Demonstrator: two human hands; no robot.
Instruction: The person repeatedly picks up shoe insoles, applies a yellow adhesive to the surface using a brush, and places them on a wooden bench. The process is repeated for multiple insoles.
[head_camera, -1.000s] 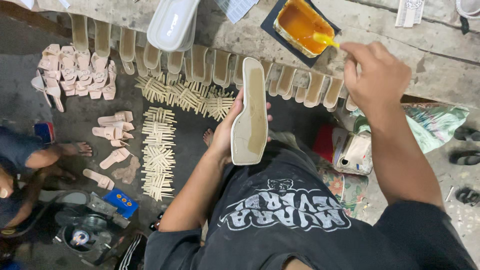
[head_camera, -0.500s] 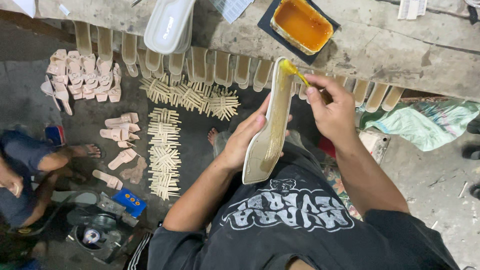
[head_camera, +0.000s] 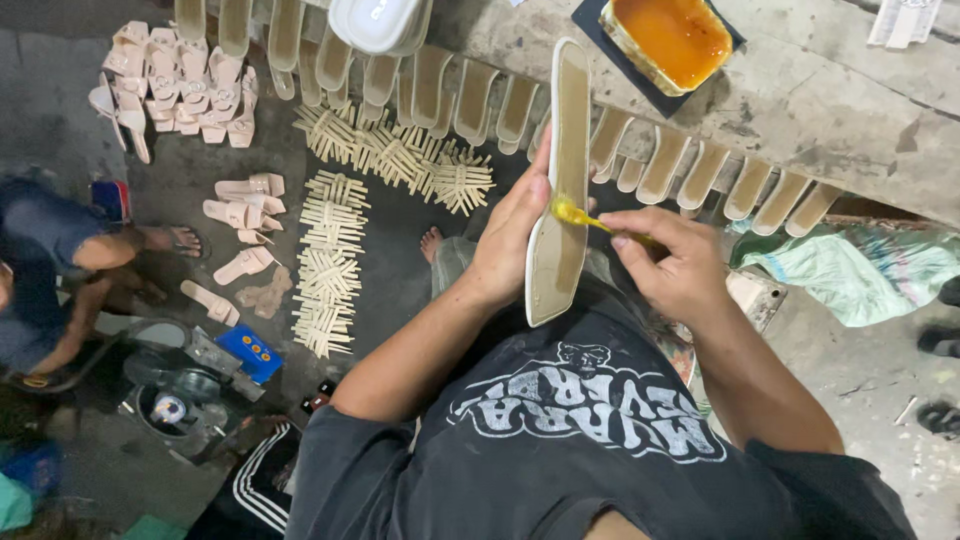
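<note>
My left hand (head_camera: 508, 240) grips a long beige shoe sole (head_camera: 562, 190) from its left edge and holds it upright, toe pointing away. My right hand (head_camera: 672, 262) pinches a small brush with a yellow, glue-laden tip (head_camera: 572, 212) that touches the sole's middle. A dark square tray of orange-yellow glue (head_camera: 672, 36) sits on the concrete bench to the upper right of the sole.
A row of soles (head_camera: 690, 170) leans along the bench edge. Bundles of crossed strips (head_camera: 330, 270) and pink sandals (head_camera: 180, 85) lie on the floor. A white tub (head_camera: 375, 20) rests above. Another person (head_camera: 50, 270) crouches at left. Green cloth (head_camera: 860, 270) lies right.
My right hand has brought the brush from the glue tray down to the sole. The brush has slid from the sole's toe end toward its middle, and the sole is raised higher.
</note>
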